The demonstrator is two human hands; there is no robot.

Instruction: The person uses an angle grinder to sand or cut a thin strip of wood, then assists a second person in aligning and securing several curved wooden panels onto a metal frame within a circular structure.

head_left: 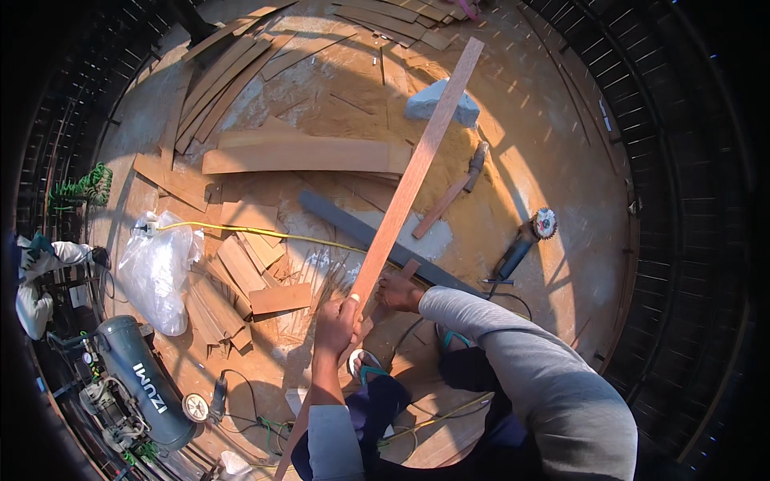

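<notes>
Left hand (337, 325) tight around long plank (418, 172) — right hand (399, 293) (fingers curled) on shorter strip (410, 268)

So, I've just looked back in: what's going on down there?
The person's left hand grips a long wooden strip that slants up and away to the right. The right hand, close beside it, appears to hold a shorter wooden piece. A bladed power tool lies on the floor to the right, untouched, and loose boards lie ahead and to the left.
</notes>
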